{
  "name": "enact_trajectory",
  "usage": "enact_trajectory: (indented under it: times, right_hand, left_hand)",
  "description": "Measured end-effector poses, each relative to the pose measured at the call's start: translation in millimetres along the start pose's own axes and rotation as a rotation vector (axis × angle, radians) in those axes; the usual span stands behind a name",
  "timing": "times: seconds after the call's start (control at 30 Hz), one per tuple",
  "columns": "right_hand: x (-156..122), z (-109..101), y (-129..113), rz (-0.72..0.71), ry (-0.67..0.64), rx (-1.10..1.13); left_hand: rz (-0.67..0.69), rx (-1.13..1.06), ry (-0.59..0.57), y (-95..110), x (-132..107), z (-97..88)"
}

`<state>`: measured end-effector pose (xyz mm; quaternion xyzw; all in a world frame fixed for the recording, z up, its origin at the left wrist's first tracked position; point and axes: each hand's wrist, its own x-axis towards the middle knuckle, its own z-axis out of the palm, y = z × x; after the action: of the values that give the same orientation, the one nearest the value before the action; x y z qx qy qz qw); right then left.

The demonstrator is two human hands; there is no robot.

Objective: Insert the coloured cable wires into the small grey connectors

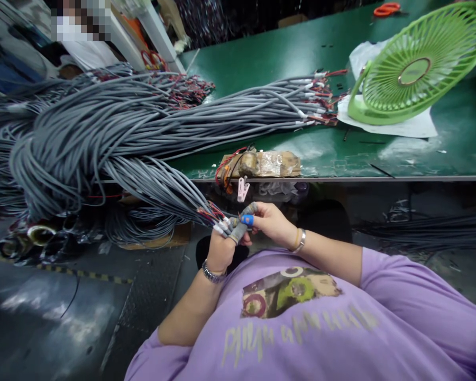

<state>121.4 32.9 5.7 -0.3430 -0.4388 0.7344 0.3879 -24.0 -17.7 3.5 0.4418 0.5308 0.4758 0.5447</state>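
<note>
My left hand (223,244) is closed around the ends of a bundle of grey cables (170,188), whose red and dark inner wires and white sleeves stick out beside the fingers. Close against it, my right hand (272,222) pinches at the wire ends, thumb and forefinger pressed together. Grey tape wraps some fingertips, and a blue band circles a finger of the right hand. What exactly lies between the right fingertips is too small to make out. Just beyond the hands, a pink clothes peg (243,189) hangs at the table edge.
A large heap of grey cables (75,127) covers the left of the green table (293,50). At the right stands a green fan (414,71) on white paper. A taped wooden block (277,163) lies on the front edge; orange-handled scissors (386,9) are far back. A person (83,42) is at the upper left.
</note>
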Motion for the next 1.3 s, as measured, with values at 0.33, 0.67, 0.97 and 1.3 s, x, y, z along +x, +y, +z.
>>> enact_trajectory:
  times: [0.33,0.67,0.97,1.3]
  right_hand:
    - [-0.1,3.6,4.1,0.03,0.037,0.088]
    - [-1.0,3.3,6.7,0.034,0.121,0.043]
    - [-5.1,5.7,4.6,-0.005,0.094,-0.038]
    - [0.2,9.4,0.8,0.064,0.034,-0.008]
  left_hand:
    - [0.093,-0.179,0.199,-7.3,-0.7,13.3]
    - [0.091,-0.237,0.285,-10.0,-1.9,13.1]
    - [0.062,-0.257,0.317,-6.7,-1.2,11.8]
    - [0.094,-0.225,0.29,-9.8,-4.0,8.7]
